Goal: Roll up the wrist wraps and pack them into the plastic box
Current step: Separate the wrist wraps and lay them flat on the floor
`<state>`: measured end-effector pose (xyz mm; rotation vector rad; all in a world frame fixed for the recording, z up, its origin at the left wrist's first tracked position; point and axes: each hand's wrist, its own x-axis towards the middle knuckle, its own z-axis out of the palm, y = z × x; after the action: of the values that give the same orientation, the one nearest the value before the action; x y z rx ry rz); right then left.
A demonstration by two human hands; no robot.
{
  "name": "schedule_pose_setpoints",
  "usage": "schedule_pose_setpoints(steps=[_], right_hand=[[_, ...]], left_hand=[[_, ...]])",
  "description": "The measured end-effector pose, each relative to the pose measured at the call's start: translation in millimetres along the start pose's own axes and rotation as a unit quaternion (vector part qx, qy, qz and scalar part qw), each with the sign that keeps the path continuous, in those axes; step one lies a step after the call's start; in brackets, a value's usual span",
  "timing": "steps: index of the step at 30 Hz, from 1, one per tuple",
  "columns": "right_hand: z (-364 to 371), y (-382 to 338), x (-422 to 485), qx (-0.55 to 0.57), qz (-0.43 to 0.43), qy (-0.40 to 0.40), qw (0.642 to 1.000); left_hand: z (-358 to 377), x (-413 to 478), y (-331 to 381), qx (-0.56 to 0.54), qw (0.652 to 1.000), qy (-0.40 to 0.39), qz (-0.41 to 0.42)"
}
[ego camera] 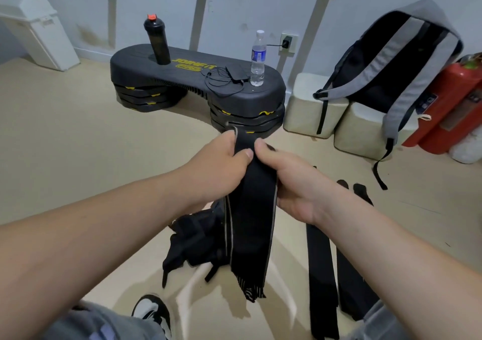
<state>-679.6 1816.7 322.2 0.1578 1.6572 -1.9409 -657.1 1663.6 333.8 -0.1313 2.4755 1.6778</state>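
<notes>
Plainly, left hand and right hand pinched the wrist wrap; its dangling tail might skew the roll.

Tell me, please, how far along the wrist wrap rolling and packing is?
Done: no rolled wrap shows. In hand: the left hand and right hand pinch the top of a long black grey-edged fabric wrap, hanging unrolled. Left: two flat black fabric strips on the beige floor, a black strap heap, all packing.
</notes>
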Motion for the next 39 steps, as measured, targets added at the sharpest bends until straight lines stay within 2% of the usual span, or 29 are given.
schedule_pose_setpoints(steps=[3,6,9,12,16,18,21,23,27,30,39], right_hand=[[-5,6,1,0.019,-0.023,0.021,0.999],[-9,2,3,0.074,-0.045,0.091,0.992],[-13,-7,13,0.107,-0.062,0.167,0.978],[-18,-16,22,0.133,-0.087,0.234,0.959],[-30,-19,25,0.177,-0.081,0.283,0.939],[-37,-19,20,0.168,-0.061,0.273,0.945],[-40,-14,12,0.088,-0.031,0.174,0.98],[-42,-4,11,0.032,-0.019,0.141,0.989],[-50,18,9,-0.09,-0.013,0.169,0.981],[-59,47,13,-0.14,-0.012,0.196,0.971],[-90,120,90,-0.083,0.059,0.231,0.968]], left_hand=[[10,4,0,-0.014,1.0,-0.025,-0.006],[28,12,1,-0.046,0.998,-0.042,-0.011],[42,13,3,-0.068,0.997,-0.022,-0.038],[51,9,3,-0.07,0.995,-0.051,-0.059],[53,-3,-5,-0.063,0.99,-0.095,-0.079],[53,-10,-8,-0.063,0.987,-0.115,-0.089],[52,-9,-14,-0.071,0.984,-0.121,-0.107],[55,-5,-17,-0.092,0.98,-0.115,-0.131],[74,3,-35,-0.133,0.97,-0.111,-0.168],[92,12,-60,-0.161,0.96,-0.117,-0.197],[128,39,-164,-0.207,0.915,-0.186,-0.291]])
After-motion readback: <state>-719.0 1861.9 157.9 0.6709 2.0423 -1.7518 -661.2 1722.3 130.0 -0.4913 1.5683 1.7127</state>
